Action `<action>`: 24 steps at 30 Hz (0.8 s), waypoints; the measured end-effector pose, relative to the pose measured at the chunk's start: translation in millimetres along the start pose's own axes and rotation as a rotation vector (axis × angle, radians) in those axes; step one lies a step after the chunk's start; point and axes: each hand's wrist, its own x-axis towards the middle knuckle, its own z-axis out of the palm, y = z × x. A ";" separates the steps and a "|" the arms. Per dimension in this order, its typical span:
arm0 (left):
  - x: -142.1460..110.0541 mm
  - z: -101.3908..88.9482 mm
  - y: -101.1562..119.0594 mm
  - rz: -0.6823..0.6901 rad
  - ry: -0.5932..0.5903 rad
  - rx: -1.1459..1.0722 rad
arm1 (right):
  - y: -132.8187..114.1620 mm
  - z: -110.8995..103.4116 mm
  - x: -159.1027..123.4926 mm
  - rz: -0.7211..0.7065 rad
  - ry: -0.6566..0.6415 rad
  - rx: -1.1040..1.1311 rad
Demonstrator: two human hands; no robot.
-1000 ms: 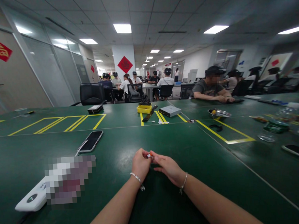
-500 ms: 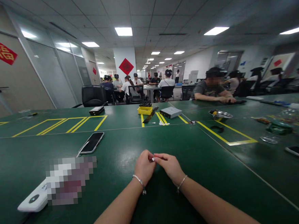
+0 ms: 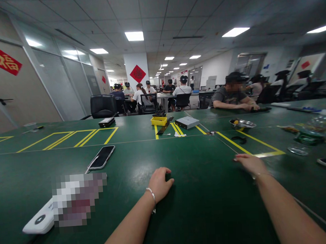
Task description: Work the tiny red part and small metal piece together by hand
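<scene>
My left hand point(image 3: 160, 182) rests low over the green table point(image 3: 207, 193), near the middle. Its fingers curve forward and the thumb stands apart from them, with nothing visible in between. Well to the right, my right hand point(image 3: 251, 164) is over the table beside the corner of a yellow tape outline point(image 3: 234, 145). The fingertips point left and are pressed together; whatever they may hold is hidden or too small to make out. A bracelet circles each wrist. The small white piece seen earlier between the hands does not show now.
On the left lie a phone point(image 3: 102, 157) and a white device point(image 3: 40, 219) with a cable. Farther back are a yellow tray point(image 3: 159, 121), a grey box point(image 3: 187, 122) and a metal bowl point(image 3: 245, 124). A black strap point(image 3: 239, 139) lies beyond my right hand. A co-worker point(image 3: 230, 95) sits across the table.
My hands were together around a small white piece and have parted. The right hand has swung far to the right; the left stays near its place with its thumb and fingers apart.
</scene>
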 end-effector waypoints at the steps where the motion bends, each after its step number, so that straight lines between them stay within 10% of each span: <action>1: 0.1 0.4 0.1 0.009 -0.012 0.011 | 17.4 -11.7 6.0 0.078 0.033 -0.080; 17: -2.1 -1.2 2.6 0.005 -0.030 0.011 | 83.2 -39.2 30.7 0.523 0.231 -0.341; 24: -2.4 -3.9 7.0 -0.005 -0.059 0.053 | 78.5 -35.5 27.1 0.362 0.348 -0.518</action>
